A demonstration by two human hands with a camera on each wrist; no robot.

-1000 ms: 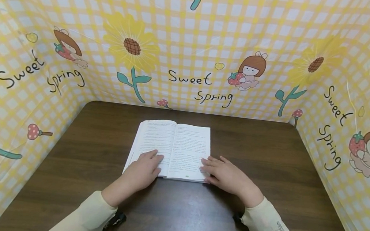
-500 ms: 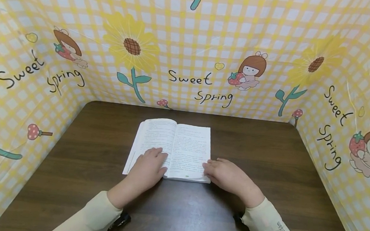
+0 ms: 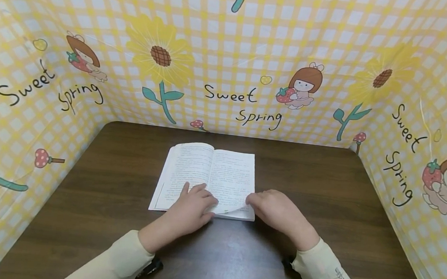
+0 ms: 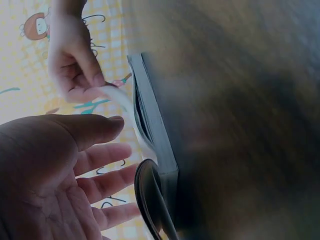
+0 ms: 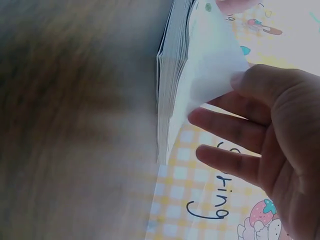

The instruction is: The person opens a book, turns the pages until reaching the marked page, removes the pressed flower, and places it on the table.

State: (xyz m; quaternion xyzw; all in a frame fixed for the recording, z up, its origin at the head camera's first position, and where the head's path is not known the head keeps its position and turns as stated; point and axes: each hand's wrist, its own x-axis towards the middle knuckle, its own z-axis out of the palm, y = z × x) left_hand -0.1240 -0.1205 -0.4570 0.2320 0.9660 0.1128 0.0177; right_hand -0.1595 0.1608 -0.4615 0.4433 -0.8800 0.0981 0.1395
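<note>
An open book (image 3: 189,163) with printed pages lies on the brown table. My right hand (image 3: 277,208) pinches the lower outer corner of a right-hand page (image 5: 215,65) between thumb and fingers. That page's corner curves up off the pages below it, as the right wrist view shows. My left hand (image 3: 191,207) lies over the lower middle of the book with fingers spread and straight, by the spine. In the left wrist view its fingers (image 4: 110,182) reach across the near edge of the book, and the lifted page bends up toward the right hand.
The dark wooden table (image 3: 212,262) extends around the book on all sides. A yellow checked cloth (image 3: 232,38) with flowers, cartoon figures and lettering stands round the back and both sides.
My left hand has slid rightward from the left page to the spine. The right hand's fingers have closed on the right page's corner, which has come up from the book.
</note>
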